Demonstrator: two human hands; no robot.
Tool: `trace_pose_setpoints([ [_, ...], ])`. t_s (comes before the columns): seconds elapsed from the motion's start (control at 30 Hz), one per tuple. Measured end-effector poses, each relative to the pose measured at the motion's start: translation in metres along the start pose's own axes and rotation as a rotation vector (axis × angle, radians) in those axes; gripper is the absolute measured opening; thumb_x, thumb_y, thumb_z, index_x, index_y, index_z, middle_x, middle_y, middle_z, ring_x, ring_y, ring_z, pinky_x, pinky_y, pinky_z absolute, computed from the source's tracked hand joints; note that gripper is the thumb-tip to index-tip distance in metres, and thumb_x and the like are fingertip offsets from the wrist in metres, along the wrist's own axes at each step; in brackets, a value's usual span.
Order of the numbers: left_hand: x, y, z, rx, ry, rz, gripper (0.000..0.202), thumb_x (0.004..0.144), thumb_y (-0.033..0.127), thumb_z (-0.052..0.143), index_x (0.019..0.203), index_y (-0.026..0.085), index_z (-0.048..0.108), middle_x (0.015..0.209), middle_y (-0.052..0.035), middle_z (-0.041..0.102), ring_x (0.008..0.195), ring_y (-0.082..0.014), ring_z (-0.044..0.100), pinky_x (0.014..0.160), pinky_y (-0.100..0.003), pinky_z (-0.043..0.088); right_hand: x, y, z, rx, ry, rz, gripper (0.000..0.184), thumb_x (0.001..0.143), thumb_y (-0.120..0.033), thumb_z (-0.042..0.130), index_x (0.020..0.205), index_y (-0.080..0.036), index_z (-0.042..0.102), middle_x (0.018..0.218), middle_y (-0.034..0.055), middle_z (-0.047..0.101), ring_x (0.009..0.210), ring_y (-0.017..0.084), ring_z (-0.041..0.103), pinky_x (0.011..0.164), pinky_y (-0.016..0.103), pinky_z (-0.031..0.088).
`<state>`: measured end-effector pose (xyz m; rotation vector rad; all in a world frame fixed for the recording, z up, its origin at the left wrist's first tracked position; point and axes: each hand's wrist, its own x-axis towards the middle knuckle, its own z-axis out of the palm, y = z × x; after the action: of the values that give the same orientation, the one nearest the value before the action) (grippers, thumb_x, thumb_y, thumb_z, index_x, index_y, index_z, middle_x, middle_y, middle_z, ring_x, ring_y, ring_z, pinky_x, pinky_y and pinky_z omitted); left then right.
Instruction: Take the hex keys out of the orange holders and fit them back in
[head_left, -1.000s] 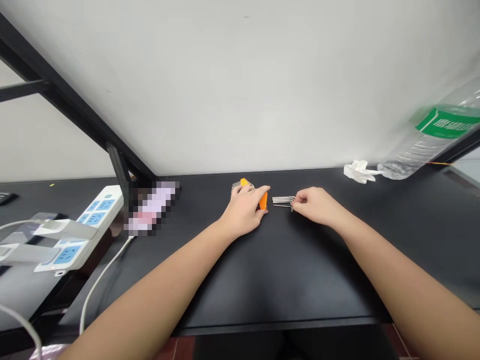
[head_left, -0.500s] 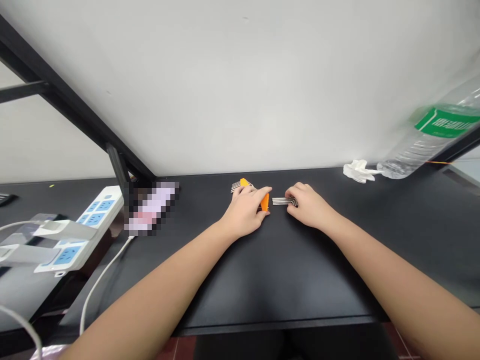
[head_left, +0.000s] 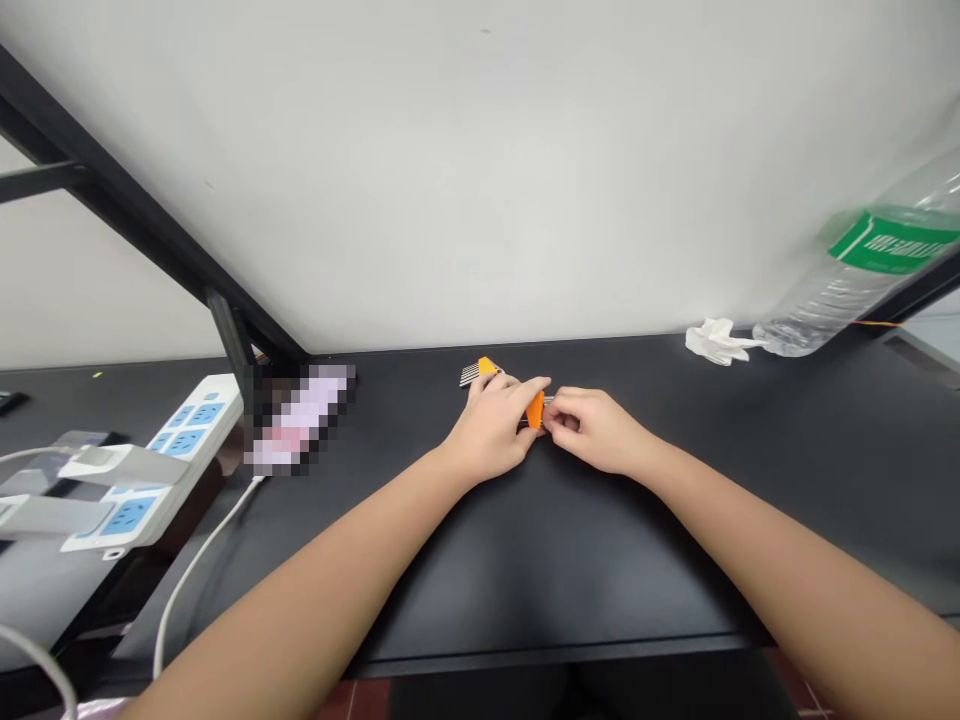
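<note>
My left hand (head_left: 491,425) is closed around an orange hex key holder (head_left: 535,409) on the black table, its fingers and thumb on either side. Thin metal shafts show beneath that palm. Close by on the right, my right hand (head_left: 589,425) pinches at the holder's right face. Silver hex keys (head_left: 549,399) stick out a little between the holder and these fingers; the rest of them is covered. Beyond my left fingers a yellow holder piece (head_left: 486,366) shows, with a row of metal key ends (head_left: 469,374) at its left.
At the left lie a white power strip (head_left: 196,425) with plugs and a blurred-out phone-like object (head_left: 311,410) on a white cable (head_left: 196,560). A crumpled tissue (head_left: 716,341) and a large clear bottle (head_left: 806,318) with a green label are at the back right, by the wall.
My right hand has moved left up to the orange holder, and the hex keys that showed between the hands are now mostly covered. My left hand has barely moved.
</note>
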<state>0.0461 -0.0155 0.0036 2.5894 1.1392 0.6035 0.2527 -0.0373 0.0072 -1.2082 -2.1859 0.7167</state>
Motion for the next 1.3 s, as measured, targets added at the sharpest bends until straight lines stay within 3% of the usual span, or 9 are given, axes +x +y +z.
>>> trace_pose_setpoints([
  [0.13, 0.0, 0.002, -0.001, 0.022, -0.017, 0.024, 0.063, 0.084, 0.015, 0.063, 0.145, 0.022, 0.049, 0.114, -0.0072, 0.067, 0.118, -0.0253, 0.055, 0.118, -0.051, 0.03, 0.002, -0.001, 0.004, 0.082, 0.004, 0.156, 0.012, 0.079, -0.014, 0.058, 0.068, -0.019, 0.056, 0.073, -0.002, 0.059, 0.062, 0.012, 0.05, 0.06, 0.027, 0.04],
  [0.4, 0.0, 0.002, 0.001, 0.032, -0.002, 0.044, 0.063, 0.084, 0.014, 0.062, 0.145, 0.022, 0.049, 0.111, -0.0067, 0.067, 0.118, -0.0246, 0.056, 0.12, -0.052, 0.028, 0.0, -0.006, 0.002, 0.223, -0.018, 0.278, 0.009, 0.079, -0.023, 0.057, 0.072, -0.019, 0.06, 0.075, -0.0019, 0.063, 0.066, 0.013, 0.053, 0.063, 0.027, 0.041],
  [0.6, 0.0, 0.002, 0.001, 0.025, -0.011, 0.045, 0.061, 0.086, 0.016, 0.061, 0.145, 0.022, 0.048, 0.115, -0.0073, 0.067, 0.12, -0.0249, 0.055, 0.12, -0.053, 0.028, 0.0, -0.004, 0.001, 0.446, -0.062, 0.435, 0.011, 0.076, -0.027, 0.059, 0.07, -0.019, 0.054, 0.064, -0.0045, 0.051, 0.056, 0.009, 0.04, 0.052, 0.024, 0.031],
  [0.9, 0.002, -0.004, -0.001, 0.074, -0.016, -0.045, 0.058, 0.09, 0.02, 0.063, 0.146, 0.025, 0.047, 0.117, -0.0082, 0.067, 0.121, -0.0269, 0.055, 0.118, -0.055, 0.03, -0.003, -0.001, -0.014, 0.603, -0.038, 0.536, 0.007, 0.072, -0.022, 0.063, 0.07, -0.019, 0.057, 0.055, -0.0043, 0.043, 0.05, 0.009, 0.036, 0.048, 0.024, 0.025],
  [1.03, 0.002, -0.008, 0.001, 0.086, -0.018, -0.086, 0.06, 0.09, 0.017, 0.063, 0.147, 0.026, 0.047, 0.12, -0.0077, 0.067, 0.122, -0.0269, 0.055, 0.116, -0.054, 0.032, -0.003, 0.002, -0.021, 0.573, -0.037, 0.577, 0.01, 0.071, -0.022, 0.063, 0.067, -0.019, 0.055, 0.053, -0.005, 0.04, 0.048, 0.008, 0.034, 0.046, 0.023, 0.022],
  [1.3, 0.003, -0.011, 0.001, 0.09, -0.019, -0.11, 0.062, 0.088, 0.02, 0.066, 0.147, 0.026, 0.047, 0.121, -0.0088, 0.066, 0.126, -0.0282, 0.053, 0.118, -0.055, 0.03, -0.004, 0.002, -0.032, 0.311, -0.116, 0.622, 0.007, 0.074, -0.026, 0.064, 0.071, -0.02, 0.064, 0.06, -0.002, 0.052, 0.047, 0.009, 0.038, 0.042, 0.024, 0.025],
])
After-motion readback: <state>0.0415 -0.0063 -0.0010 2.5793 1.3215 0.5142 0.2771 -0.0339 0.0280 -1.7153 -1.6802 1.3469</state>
